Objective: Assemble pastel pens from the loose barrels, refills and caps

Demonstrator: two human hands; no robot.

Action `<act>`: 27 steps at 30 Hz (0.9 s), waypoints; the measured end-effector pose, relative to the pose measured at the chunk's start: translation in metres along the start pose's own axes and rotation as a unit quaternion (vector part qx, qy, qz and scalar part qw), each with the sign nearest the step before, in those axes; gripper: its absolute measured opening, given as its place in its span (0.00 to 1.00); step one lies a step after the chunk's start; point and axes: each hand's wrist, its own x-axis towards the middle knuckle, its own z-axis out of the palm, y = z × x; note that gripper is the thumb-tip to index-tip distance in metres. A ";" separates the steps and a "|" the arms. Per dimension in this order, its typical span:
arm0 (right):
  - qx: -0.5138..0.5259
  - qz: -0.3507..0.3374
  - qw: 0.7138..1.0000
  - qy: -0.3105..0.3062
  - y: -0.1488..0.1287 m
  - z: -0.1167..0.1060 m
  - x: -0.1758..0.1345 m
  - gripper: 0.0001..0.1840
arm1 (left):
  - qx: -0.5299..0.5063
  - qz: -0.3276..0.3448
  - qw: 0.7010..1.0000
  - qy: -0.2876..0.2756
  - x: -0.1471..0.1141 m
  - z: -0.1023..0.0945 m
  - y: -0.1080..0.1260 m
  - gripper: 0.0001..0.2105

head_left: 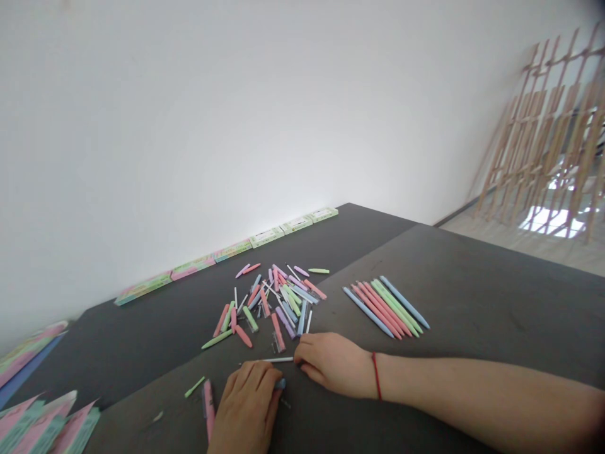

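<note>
Pen parts (276,301), slim pastel plastic barrels, caps and thin white refills, lay heaped on the dark matte counter (472,296) just beyond both hands, with a neat row of finished pens (385,307) off to the right. Right hand (333,369) pinched one end of a thin white refill (278,360) flat on the counter; left hand (248,403) curled over a small blue piece (280,383), grip closed. Best, judging by the slender smooth parts, to keep the refill level and steady.

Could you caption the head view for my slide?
Both hands, left hand and right hand, pinch a thin refill beside scattered pastel pen parts.
</note>
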 end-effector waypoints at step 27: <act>-0.242 -0.025 0.964 -0.108 0.038 -0.044 0.034 0.07 | 0.016 0.099 0.994 0.033 -0.001 0.000 0.021 0.17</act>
